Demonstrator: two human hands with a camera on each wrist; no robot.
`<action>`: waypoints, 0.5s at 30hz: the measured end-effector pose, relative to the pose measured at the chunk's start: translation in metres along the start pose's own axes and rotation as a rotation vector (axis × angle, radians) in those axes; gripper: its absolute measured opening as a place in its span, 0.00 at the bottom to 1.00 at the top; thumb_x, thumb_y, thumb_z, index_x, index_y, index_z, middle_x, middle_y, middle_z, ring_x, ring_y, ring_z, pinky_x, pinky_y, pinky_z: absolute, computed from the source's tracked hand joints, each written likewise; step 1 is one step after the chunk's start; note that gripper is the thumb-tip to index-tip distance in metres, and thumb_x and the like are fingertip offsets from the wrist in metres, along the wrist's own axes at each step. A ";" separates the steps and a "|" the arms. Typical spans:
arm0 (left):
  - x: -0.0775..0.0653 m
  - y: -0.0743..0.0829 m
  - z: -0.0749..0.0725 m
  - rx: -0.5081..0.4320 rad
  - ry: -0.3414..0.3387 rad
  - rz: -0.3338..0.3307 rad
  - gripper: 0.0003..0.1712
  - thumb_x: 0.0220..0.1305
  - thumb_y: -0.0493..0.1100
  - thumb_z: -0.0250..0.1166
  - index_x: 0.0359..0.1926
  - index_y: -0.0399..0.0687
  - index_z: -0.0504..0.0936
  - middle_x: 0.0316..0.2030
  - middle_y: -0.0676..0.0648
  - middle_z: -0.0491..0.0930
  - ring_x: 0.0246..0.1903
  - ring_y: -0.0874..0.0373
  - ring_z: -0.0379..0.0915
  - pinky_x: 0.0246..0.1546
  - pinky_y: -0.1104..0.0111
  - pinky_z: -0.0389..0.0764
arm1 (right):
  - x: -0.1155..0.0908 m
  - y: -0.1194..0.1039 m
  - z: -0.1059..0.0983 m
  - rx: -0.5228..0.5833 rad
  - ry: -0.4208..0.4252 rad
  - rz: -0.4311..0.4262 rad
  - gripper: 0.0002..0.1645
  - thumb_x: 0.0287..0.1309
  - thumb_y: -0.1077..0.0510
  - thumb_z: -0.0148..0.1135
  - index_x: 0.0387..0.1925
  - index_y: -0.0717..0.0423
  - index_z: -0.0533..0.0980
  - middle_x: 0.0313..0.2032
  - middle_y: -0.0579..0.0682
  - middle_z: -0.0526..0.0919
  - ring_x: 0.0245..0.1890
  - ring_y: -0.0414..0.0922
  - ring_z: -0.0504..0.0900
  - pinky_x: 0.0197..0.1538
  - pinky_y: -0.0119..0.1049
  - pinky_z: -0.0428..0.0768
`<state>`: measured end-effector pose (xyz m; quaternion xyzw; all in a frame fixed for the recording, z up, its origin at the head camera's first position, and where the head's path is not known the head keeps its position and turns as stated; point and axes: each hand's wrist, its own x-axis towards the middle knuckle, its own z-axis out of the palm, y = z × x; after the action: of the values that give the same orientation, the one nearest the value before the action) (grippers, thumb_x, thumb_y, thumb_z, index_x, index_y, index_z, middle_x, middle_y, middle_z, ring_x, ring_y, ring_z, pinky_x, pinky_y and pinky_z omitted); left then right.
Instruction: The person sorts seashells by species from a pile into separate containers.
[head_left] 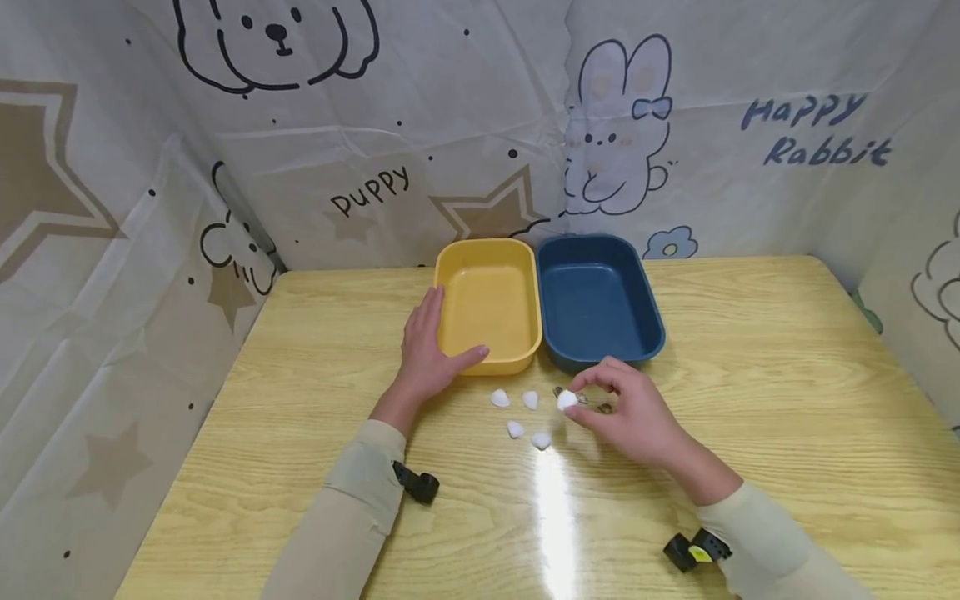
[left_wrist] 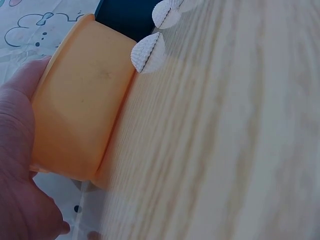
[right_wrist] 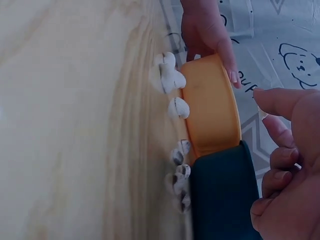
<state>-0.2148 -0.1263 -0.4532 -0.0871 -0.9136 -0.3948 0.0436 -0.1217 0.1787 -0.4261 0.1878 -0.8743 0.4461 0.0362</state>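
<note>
My left hand (head_left: 433,358) rests against the yellow container (head_left: 487,365), fingers along its left wall and thumb over the near rim. In the left wrist view that hand (left_wrist: 17,135) lies against the outer wall. Between thumb and index finger, my right hand (head_left: 633,412) pinches a white seashell (head_left: 567,401) above the table, close in front of the blue container (head_left: 600,300). Several white shells lie before the yellow container, among them one white shell (head_left: 500,398). Dark-patterned shells (right_wrist: 181,182) lie near the blue container, partly hidden by the right hand in the head view.
The two containers stand side by side near the back of the wooden table (head_left: 750,375). Behind it hangs a printed cloth (head_left: 480,108) with cartoon animals, which also covers the left side. A light reflection crosses the tabletop in the middle.
</note>
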 end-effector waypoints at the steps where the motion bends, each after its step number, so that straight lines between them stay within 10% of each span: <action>1: 0.000 0.000 0.000 -0.001 0.000 0.001 0.68 0.50 0.70 0.71 0.81 0.61 0.39 0.79 0.54 0.38 0.75 0.42 0.34 0.70 0.44 0.41 | 0.001 -0.001 0.000 -0.001 0.003 -0.005 0.13 0.52 0.55 0.78 0.39 0.46 0.83 0.31 0.51 0.76 0.35 0.54 0.69 0.36 0.40 0.66; 15: 0.000 0.001 -0.002 0.002 0.000 0.002 0.68 0.50 0.69 0.72 0.81 0.60 0.39 0.79 0.52 0.38 0.75 0.42 0.34 0.69 0.44 0.41 | 0.032 -0.022 -0.008 -0.002 0.070 -0.105 0.14 0.49 0.58 0.80 0.38 0.48 0.84 0.27 0.48 0.70 0.32 0.52 0.67 0.35 0.39 0.63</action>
<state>-0.2146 -0.1277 -0.4511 -0.0880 -0.9139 -0.3940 0.0439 -0.1444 0.1640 -0.3973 0.2177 -0.8619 0.4491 0.0901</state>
